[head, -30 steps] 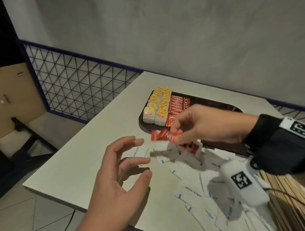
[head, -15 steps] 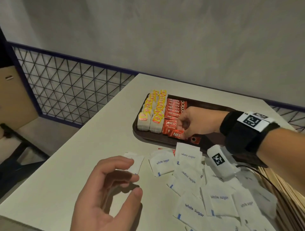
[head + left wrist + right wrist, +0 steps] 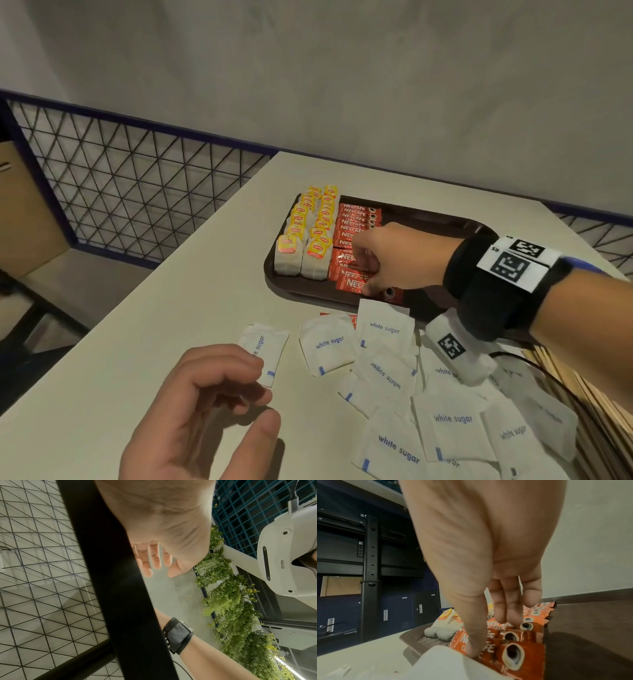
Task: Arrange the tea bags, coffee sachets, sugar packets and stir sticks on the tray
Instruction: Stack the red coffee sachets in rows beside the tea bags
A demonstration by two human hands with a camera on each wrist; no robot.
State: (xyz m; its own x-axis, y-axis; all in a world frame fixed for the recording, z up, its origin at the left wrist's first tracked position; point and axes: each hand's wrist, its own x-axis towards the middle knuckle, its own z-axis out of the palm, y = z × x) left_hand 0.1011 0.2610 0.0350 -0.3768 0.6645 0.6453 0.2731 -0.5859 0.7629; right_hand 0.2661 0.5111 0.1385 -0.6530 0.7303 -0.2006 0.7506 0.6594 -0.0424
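A dark brown tray (image 3: 271, 274) holds two rows of yellow-tagged tea bags (image 3: 310, 236) and a row of red coffee sachets (image 3: 358, 219). My right hand (image 3: 364, 270) is over the near end of that row. Its thumb presses the near edge of the front coffee sachet (image 3: 522, 655), and its fingertips (image 3: 510, 619) rest on the sachets behind. My left hand (image 3: 263, 409) hovers over the table's front, fingers loosely curled and holding nothing. White sugar packets (image 3: 452, 421) lie scattered on the table. Wooden stir sticks (image 3: 582, 397) lie at the right edge.
One more red sachet (image 3: 334, 314) peeks out from under the sugar packets just in front of the tray. The tray's right half (image 3: 431, 222) is bare. A wire-mesh railing (image 3: 137, 192) runs along the table's left side and a grey wall stands behind.
My right hand carried a red sachet from above the sugar packets onto the tray and set it at the near end of the row. My left hand drew back and curled slightly.
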